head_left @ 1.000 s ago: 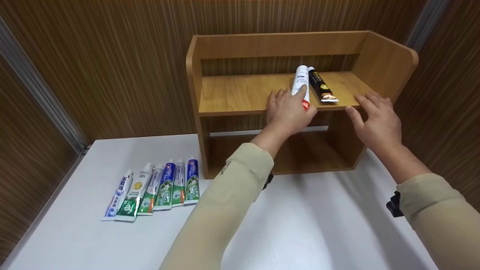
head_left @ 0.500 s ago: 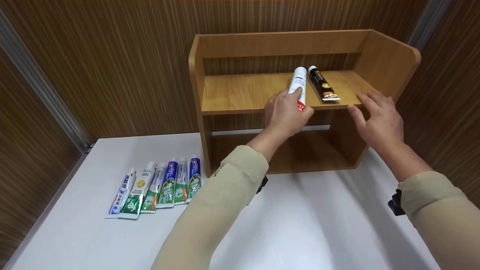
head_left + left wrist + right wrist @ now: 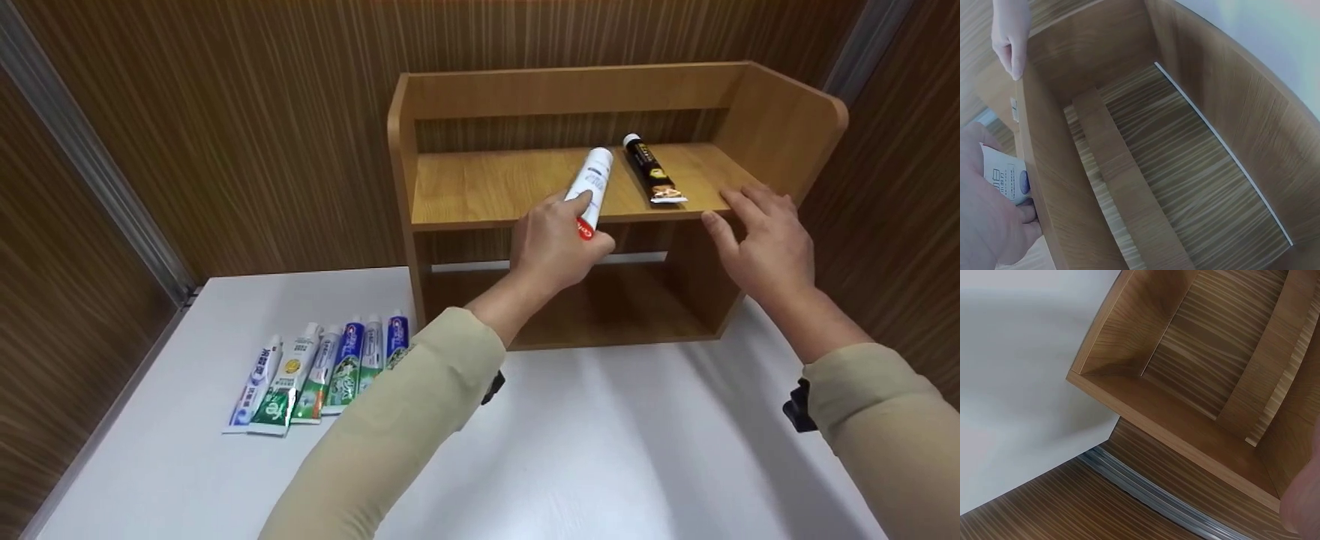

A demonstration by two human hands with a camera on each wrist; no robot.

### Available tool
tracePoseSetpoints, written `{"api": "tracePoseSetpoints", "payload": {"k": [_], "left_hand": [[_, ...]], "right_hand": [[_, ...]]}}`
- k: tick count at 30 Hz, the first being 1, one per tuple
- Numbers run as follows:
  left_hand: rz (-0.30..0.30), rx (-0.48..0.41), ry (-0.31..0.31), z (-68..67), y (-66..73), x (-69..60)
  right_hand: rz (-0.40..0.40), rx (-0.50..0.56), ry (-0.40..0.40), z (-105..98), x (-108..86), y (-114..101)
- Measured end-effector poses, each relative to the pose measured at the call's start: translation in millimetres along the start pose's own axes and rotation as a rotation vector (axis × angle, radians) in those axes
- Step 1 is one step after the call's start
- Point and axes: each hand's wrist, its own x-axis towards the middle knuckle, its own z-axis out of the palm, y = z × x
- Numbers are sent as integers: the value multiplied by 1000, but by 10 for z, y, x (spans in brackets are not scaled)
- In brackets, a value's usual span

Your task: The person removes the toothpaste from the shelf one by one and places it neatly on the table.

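Observation:
In the head view my left hand [image 3: 553, 244] grips a white toothpaste tube [image 3: 591, 184] with a red end, thumb laid along it. The tube slants, its cap pointing away at the upper shelf [image 3: 487, 184] of a wooden rack. The left wrist view shows the printed tube [image 3: 1006, 175] beside the shelf board. On that shelf lies a black toothpaste tube [image 3: 651, 171] with a white cap, apart from the white one. My right hand [image 3: 769, 244] rests on the shelf's front edge at the right, fingers on top and thumb at the edge, holding no tube.
Several toothpaste tubes [image 3: 326, 375] lie in a row on the white table [image 3: 585, 450], left of the rack. The rack's right side panel [image 3: 795, 127] rises beside my right hand. Below is the lower compartment [image 3: 637, 300]. Wood-patterned walls [image 3: 225, 150] surround the table.
My left hand has drawn the white tube leftward and toward me, away from the black tube, and the white tube now slants more. The right hand stays at the shelf edge.

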Motion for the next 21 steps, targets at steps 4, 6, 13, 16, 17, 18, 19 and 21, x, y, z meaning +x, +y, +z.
{"api": "tracePoseSetpoints", "payload": {"k": [4, 6, 13, 16, 17, 18, 19, 21], "left_hand": [[31, -18, 34, -50, -55, -71], [43, -38, 54, -76, -79, -100], [32, -169, 51, -144, -104, -209], [22, -219, 42, -168, -114, -248], [13, -234, 35, -178, -119, -262], [2, -253, 27, -189, -125, -275], [-10, -273, 18, -200, -132, -286], [-39, -311, -4, -225, -149, -309]], "right_hand": [[6, 3, -8, 8, 15, 2], [8, 5, -12, 9, 22, 5], [10, 6, -16, -7, 42, 31], [22, 5, -28, -15, 47, 48], [23, 6, -29, -17, 46, 54], [22, 5, -25, -18, 49, 58], [20, 6, -23, -17, 51, 67], [13, 8, -12, -16, 53, 80]]}}
